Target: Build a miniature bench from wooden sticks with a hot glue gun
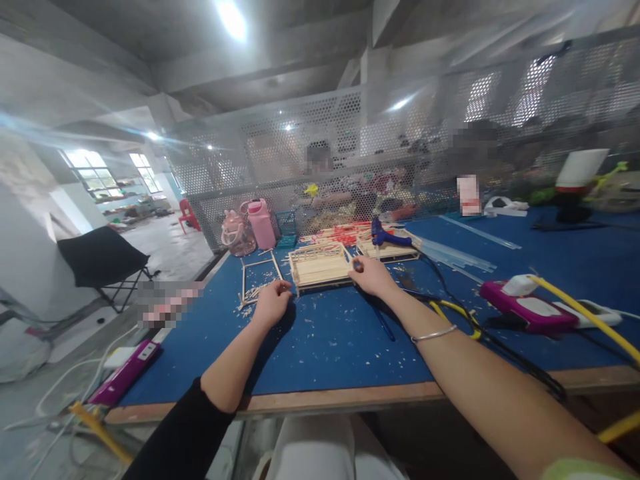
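Note:
A small tray-like model (323, 268) built of pale wooden sticks, with low railings, stands in front of me on the blue tabletop (320, 347). My right hand (373, 276) grips its right end, thumb and fingers curled together at the corner. Just left of the model, my left hand (273, 302) has its fingers bent together near the front left corner; whatever they may hold is too small to make out. An open stick frame (243, 283) lies beyond my left hand, with wood scraps around it. Behind my right hand, a blue glue gun (390, 237) rests on a second stick model (367, 250).
Red and pale sticks (345, 233) lie at the back. Clear glue sticks (455, 255) and a purple power strip (530, 307) with cables are on the right. A pink bottle (261, 223) stands back left, before a perforated metal screen (280, 153). People sit beyond it.

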{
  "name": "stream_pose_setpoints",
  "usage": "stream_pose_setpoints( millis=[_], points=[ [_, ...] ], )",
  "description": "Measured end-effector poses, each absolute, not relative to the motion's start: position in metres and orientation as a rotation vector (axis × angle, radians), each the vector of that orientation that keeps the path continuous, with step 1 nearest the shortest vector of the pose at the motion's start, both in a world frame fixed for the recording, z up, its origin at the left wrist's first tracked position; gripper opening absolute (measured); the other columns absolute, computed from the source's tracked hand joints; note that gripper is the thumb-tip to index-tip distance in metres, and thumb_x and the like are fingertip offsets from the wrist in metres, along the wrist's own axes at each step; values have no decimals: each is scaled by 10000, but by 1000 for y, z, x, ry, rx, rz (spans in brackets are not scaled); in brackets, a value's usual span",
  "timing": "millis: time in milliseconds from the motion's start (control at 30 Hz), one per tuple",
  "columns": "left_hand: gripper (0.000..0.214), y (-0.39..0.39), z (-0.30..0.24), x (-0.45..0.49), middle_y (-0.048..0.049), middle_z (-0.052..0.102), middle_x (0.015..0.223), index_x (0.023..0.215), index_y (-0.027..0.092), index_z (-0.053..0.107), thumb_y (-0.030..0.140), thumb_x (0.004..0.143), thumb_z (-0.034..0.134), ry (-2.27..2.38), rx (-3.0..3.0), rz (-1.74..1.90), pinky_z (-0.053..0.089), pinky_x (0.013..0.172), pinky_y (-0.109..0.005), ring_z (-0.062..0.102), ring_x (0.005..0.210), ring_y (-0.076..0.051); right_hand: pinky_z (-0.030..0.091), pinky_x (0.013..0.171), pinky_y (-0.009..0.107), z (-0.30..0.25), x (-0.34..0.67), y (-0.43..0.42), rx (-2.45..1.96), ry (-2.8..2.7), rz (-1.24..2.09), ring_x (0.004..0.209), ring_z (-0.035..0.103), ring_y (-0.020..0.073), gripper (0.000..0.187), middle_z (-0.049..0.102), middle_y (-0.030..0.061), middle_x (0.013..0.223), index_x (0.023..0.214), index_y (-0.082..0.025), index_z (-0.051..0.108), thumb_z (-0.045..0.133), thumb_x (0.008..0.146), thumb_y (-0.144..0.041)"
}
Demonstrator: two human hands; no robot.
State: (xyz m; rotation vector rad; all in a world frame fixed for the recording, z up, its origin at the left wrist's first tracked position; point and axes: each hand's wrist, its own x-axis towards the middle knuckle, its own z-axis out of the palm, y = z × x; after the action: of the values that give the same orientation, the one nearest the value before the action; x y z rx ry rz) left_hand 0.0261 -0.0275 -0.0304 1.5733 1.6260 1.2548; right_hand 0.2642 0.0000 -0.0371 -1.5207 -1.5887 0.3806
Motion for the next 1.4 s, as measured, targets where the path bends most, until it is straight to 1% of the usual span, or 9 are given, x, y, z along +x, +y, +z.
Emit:
stream_pose_setpoints(
  millis=[200, 400, 500, 633, 800, 933, 1033, 1167, 1400],
  points=[
    [207, -30, -31, 34, 21, 628, 617, 818, 190, 661, 124, 624, 694, 1497, 1501, 1358, 419, 615, -252, 539, 568, -145, 451, 672, 279, -36, 267, 1, -1396, -1547, 431, 640, 599, 172, 184, 636, -8, 607, 785, -206, 676, 602, 633, -135],
    [138, -26, -31, 31, 29, 591, 559, 708, 174, 598, 219, 661, 719, 1430, 1389, 1456, 391, 531, -225, 523, 529, -125, 438, 604, 270, -30, 264, -5, -1148, -1531, 559, 555, 531, 133, 238, 559, -52, 566, 830, -185, 650, 609, 602, -242],
    [168, -25, -28, 31, 24, 609, 592, 732, 167, 586, 253, 672, 717, 1377, 1341, 1488, 407, 529, -217, 539, 545, -116, 423, 572, 257, -26, 262, -11, -1022, -1519, 628, 535, 498, 114, 273, 525, -68, 563, 830, -186, 618, 628, 578, -289],
    [277, -29, -22, 32, 10, 655, 664, 876, 147, 643, 288, 655, 731, 1286, 1327, 1492, 394, 509, -201, 543, 566, -106, 398, 513, 251, -23, 261, -13, -919, -1470, 721, 492, 470, 99, 328, 515, -72, 561, 829, -189, 577, 647, 569, -377],
    [423, -31, -20, 32, 30, 633, 615, 956, 126, 683, 330, 596, 770, 1168, 1339, 1469, 322, 448, -179, 450, 491, -64, 326, 393, 235, -23, 261, -11, -896, -1404, 835, 362, 409, 94, 427, 470, -101, 439, 854, -192, 521, 644, 599, -512],
    [492, -29, -22, 30, 17, 649, 654, 962, 130, 685, 362, 543, 798, 1079, 1313, 1466, 373, 492, -187, 478, 519, -66, 312, 363, 219, -25, 262, -9, -896, -1367, 862, 333, 407, 94, 458, 473, -115, 419, 874, -211, 480, 660, 596, -526],
    [526, -28, -24, 29, -14, 689, 757, 983, 144, 682, 382, 530, 805, 1022, 1298, 1461, 423, 551, -209, 533, 574, -81, 338, 367, 221, -28, 263, -5, -904, -1352, 855, 347, 435, 103, 426, 479, -108, 427, 862, -212, 486, 641, 600, -511],
    [540, -28, -27, 29, -10, 705, 765, 1036, 170, 675, 324, 538, 812, 958, 1338, 1440, 449, 616, -224, 565, 601, -88, 373, 409, 233, -32, 267, 2, -928, -1341, 794, 396, 475, 111, 349, 514, -81, 487, 842, -205, 514, 614, 617, -452],
    [685, -21, -35, 31, -74, 721, 1023, 1202, 202, 596, 173, 545, 789, 928, 1450, 1390, 462, 852, -299, 639, 965, -193, 478, 665, 284, -38, 273, 12, -1022, -1373, 647, 663, 604, 147, 201, 616, -15, 687, 818, -195, 529, 598, 644, -269]
  ],
)
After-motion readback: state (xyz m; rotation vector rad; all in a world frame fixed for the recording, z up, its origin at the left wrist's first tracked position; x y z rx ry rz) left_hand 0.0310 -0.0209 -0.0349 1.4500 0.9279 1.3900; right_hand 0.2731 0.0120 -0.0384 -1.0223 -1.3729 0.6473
